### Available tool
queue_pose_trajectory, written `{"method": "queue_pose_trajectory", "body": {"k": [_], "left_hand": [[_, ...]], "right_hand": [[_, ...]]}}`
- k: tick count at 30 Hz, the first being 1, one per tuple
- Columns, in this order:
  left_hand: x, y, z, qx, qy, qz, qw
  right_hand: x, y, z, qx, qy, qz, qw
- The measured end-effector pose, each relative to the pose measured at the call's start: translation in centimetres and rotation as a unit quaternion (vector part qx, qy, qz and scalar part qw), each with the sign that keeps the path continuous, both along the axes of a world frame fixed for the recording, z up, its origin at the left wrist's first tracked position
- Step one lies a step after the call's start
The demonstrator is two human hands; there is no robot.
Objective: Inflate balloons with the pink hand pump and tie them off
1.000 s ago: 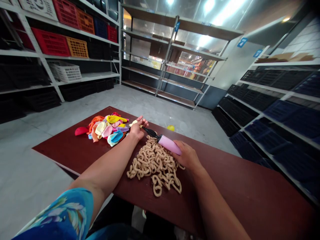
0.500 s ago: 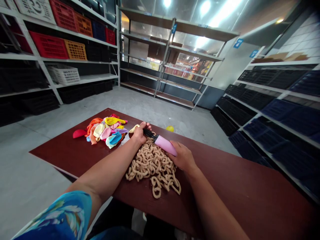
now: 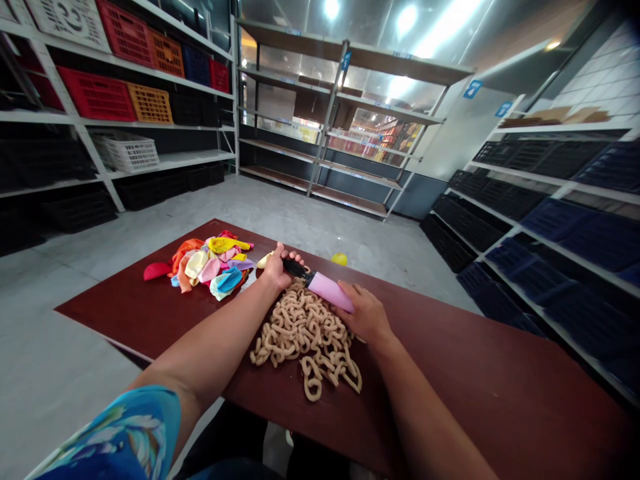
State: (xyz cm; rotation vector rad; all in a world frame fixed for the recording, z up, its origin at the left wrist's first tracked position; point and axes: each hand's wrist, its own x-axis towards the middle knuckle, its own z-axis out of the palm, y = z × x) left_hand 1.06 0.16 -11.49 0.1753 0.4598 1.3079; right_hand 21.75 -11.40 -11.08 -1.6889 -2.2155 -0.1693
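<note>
My left hand point(image 3: 279, 268) is closed round the black end of a pink tube-like object point(image 3: 327, 291). The pink end lies in my right hand point(image 3: 367, 311), whose fingers wrap over it. The object slants above a heap of beige, rope-like loops point(image 3: 300, 323) on the dark red table point(image 3: 450, 360). A pale yellow piece point(image 3: 263, 259) shows just beyond my left hand. Left of that hand lies a pile of colourful, limp, balloon-like pieces point(image 3: 207, 265), with a red one point(image 3: 157, 270) at its left edge.
A yellow round object point(image 3: 339, 259) shows past the table's far edge. Shelves with red crates point(image 3: 97, 93) and a white basket point(image 3: 130, 152) stand at the left. A metal rack point(image 3: 325, 120) is at the back, and dark blue crates point(image 3: 570, 223) fill the right shelves.
The view has shifted slightly. Both hands keep their hold on the pink and black object, and the fingers of my left hand have moved a little.
</note>
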Motion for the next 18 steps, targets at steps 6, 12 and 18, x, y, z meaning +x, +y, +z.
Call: {"method": "queue_pose_trajectory", "body": {"k": [6, 12, 18], "left_hand": [[0.3, -0.5, 0.6, 0.040, -0.009, 0.024, 0.999], [0.9, -1.2, 1.4, 0.061, -0.016, 0.011, 0.998], [0.1, -0.9, 2.6, 0.064, -0.006, 0.065, 0.996]], "right_hand": [[-0.4, -0.2, 0.4, -0.008, -0.008, -0.014, 1.000], [-1.0, -0.2, 0.6, -0.006, -0.031, -0.032, 0.999], [-0.6, 0.4, 0.9, -0.023, -0.071, -0.091, 0.993]]}}
